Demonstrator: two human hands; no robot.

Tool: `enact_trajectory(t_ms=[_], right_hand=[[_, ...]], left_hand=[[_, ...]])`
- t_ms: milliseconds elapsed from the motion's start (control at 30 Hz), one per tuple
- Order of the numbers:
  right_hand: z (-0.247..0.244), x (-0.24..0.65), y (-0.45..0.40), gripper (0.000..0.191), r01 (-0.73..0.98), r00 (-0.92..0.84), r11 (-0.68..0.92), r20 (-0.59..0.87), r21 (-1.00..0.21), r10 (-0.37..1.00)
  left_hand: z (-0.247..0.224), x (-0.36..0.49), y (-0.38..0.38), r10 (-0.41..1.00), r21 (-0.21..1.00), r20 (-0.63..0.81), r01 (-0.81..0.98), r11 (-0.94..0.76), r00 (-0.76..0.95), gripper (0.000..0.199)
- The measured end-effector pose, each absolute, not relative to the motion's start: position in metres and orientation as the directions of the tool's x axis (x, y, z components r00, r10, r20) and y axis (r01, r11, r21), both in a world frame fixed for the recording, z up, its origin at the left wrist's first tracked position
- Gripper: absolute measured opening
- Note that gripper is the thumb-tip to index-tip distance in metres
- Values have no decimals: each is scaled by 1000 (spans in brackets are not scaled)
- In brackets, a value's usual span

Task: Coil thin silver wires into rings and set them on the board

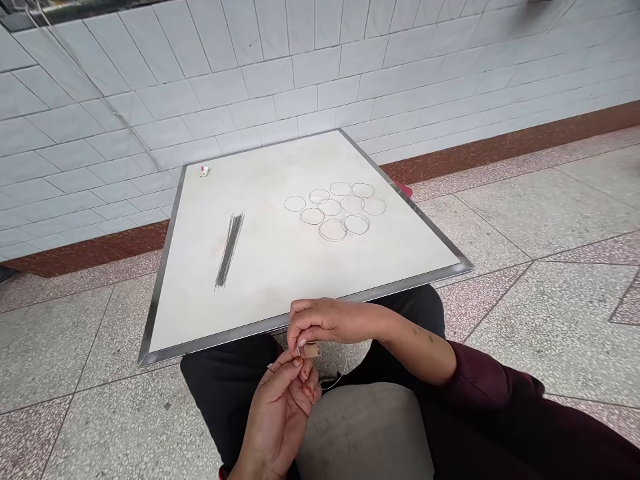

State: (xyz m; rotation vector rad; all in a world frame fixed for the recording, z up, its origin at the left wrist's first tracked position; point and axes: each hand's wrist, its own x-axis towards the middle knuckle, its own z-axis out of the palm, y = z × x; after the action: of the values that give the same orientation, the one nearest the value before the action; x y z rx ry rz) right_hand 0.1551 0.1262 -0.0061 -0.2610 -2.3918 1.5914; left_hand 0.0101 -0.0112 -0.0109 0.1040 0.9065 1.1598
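Note:
A thin wire [345, 369] curves in a loop below the table's front edge, with its ends at my fingers. My left hand [283, 407], palm up, pinches the wire between thumb and fingertip. Just above it, my right hand [320, 323] is closed on the wire too, its fingertips nearly touching the left ones. A small tan piece [312, 349] shows under the right fingers; what it is I cannot tell. On the white table [260, 280] lie several wire rings [333, 230] at the right and a bundle of straight wires [230, 250] at the left.
A small white and red object [205, 171] sits at the table's far left corner. The metal edge [400, 287] of the table runs just beyond my hands. A tiled wall [300, 73] stands behind it. A grey cushion [367, 433] lies on my lap.

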Motion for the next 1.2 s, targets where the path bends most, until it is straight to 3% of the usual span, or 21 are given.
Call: enact_trajectory(t_ms=[667, 1200], right_hand=[[-2, 156, 127, 24, 33, -964, 398, 75, -917, 254], [2, 156, 129, 8, 33, -971, 419, 70, -907, 230]], left_hand=[[-12, 7, -12, 822, 467, -551, -763, 446, 143, 3], [-11, 8, -12, 821, 446, -545, -771, 455, 169, 5]])
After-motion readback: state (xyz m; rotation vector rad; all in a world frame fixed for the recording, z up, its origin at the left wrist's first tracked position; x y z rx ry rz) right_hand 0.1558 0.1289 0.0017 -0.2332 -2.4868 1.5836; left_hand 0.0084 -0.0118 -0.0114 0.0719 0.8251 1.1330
